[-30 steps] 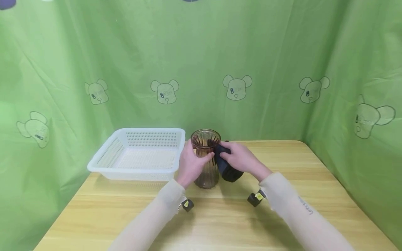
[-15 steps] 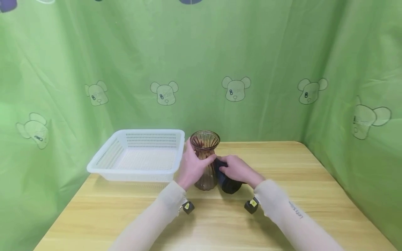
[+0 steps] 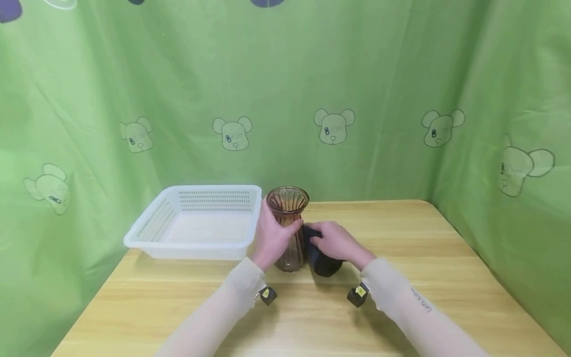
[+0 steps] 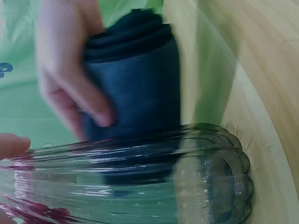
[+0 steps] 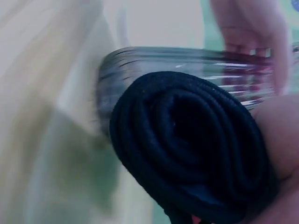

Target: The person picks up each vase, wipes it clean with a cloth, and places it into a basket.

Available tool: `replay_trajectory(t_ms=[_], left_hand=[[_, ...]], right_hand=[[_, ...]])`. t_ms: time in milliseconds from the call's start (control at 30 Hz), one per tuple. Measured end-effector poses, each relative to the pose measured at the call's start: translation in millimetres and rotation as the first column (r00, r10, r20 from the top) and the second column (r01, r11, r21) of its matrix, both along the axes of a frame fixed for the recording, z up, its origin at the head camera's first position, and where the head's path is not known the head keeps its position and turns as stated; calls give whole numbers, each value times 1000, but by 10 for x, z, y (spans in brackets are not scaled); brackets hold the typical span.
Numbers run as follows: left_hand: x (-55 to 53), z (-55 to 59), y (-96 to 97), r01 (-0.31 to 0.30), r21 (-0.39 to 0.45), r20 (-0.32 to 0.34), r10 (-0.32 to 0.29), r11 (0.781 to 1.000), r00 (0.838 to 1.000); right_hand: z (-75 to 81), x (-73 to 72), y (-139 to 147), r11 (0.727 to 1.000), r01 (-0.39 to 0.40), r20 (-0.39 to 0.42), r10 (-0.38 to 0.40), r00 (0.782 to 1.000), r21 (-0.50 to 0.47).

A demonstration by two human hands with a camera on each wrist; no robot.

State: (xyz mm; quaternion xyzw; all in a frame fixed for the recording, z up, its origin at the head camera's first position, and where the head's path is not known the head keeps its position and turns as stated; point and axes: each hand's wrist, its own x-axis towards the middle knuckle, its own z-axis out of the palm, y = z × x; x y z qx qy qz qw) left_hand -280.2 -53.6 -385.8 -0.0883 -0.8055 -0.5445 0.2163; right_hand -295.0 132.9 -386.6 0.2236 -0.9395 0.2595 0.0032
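Observation:
A ribbed, brownish glass vase (image 3: 292, 253) with a flared rim stands upright near the table's middle. My left hand (image 3: 271, 238) grips it from the left, below the rim, with the thumb across the front. In my right hand (image 3: 337, 244) is a dark rolled-up cloth (image 3: 327, 264), held against or very close to the vase's right side. The left wrist view shows the cloth roll (image 4: 135, 88) behind the clear glass (image 4: 140, 172), fingers around its side. From the right wrist, the roll's spiral end (image 5: 187, 140) faces the camera and hides part of the vase.
A white perforated plastic basket (image 3: 192, 252) sits to the left, close to the left hand. Beneath everything is a wooden table (image 3: 312, 322). A green curtain (image 3: 285, 74) with bear-head drawings hangs behind and at both sides.
My right hand has moved the cloth roll down along the vase's right side, toward me. The vase, still in my left hand, has shifted slightly left.

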Motion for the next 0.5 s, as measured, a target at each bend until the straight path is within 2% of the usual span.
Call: replay_trajectory(t_ms=[133,300,400,500], left_hand=[[11,7,-4,-23,-8,1,23,1000,1000],[29,-4,-5,-18,2,50,18,1000,999],[38,-11,-1,-7,12,65,6,1000,998],[45,-15,4,0,14,74,-1,1000,997]], right_hand=[[260,20,-6,999,-8,-42,7,999,-37],[535,49,-2,998,6,-89,-12,996,-61],[580,50,-10,998,1,-106,-6,994,-56],[503,47,-23,1000,-14,-107,13,994,-14]])
